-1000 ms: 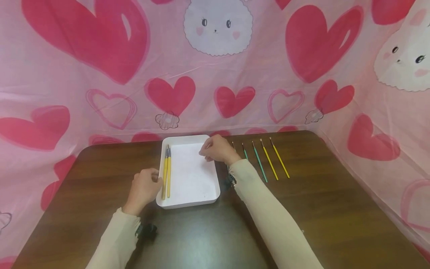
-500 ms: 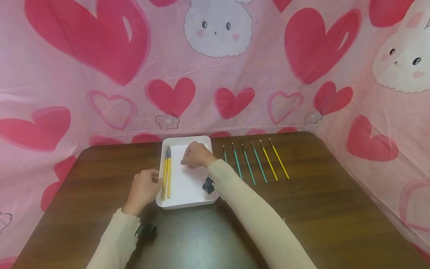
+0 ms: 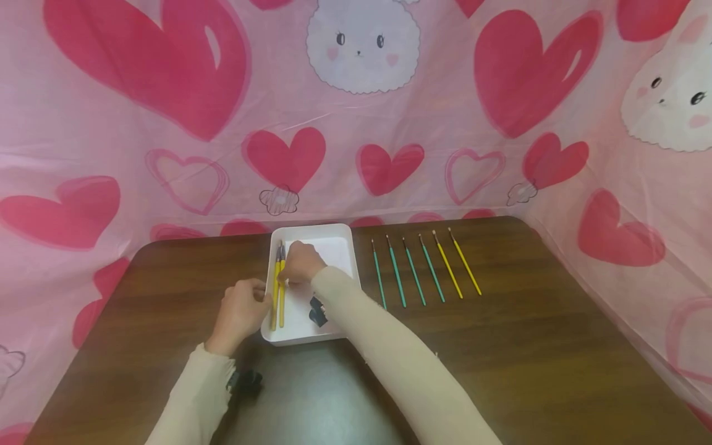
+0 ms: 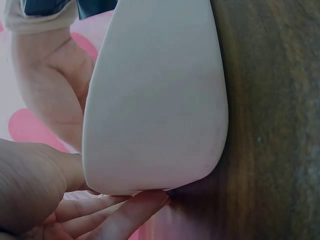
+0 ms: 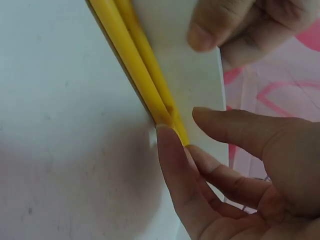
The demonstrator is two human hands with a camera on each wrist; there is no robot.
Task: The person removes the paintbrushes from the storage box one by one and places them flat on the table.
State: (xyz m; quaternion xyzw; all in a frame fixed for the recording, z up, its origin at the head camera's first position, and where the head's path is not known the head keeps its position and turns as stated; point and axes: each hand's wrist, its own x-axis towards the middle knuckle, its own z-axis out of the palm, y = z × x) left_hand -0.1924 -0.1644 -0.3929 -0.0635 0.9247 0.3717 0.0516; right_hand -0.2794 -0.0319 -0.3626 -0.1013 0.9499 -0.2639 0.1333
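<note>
A white tray (image 3: 328, 339) lies on the table with two yellow-handled paintbrushes (image 3: 281, 309) along its inner left side. My left hand (image 3: 237, 315) grips the tray's left wall; in the left wrist view, its fingers (image 4: 140, 207) lie against the wall's outside. Inside the tray, my right hand (image 3: 301, 264) is at the brushes. In the right wrist view, an index fingertip (image 5: 165, 137) touches the nearer yellow brush handle (image 5: 132, 62), while the thumb (image 5: 220, 122) stands apart from it. The bristle ends are out of that view.
To the tray's right lies a spaced row of several slim teal brushes (image 3: 397, 276) and two slim yellow brushes (image 3: 465, 261) on the brown wooden table (image 3: 534, 334). A pink heart-print curtain (image 3: 345, 111) closes off the back and sides.
My right hand has moved left across the tray, from its right edge to the two yellow brushes, uncovering the teal brushes. My left hand has stayed at the tray's left side.
</note>
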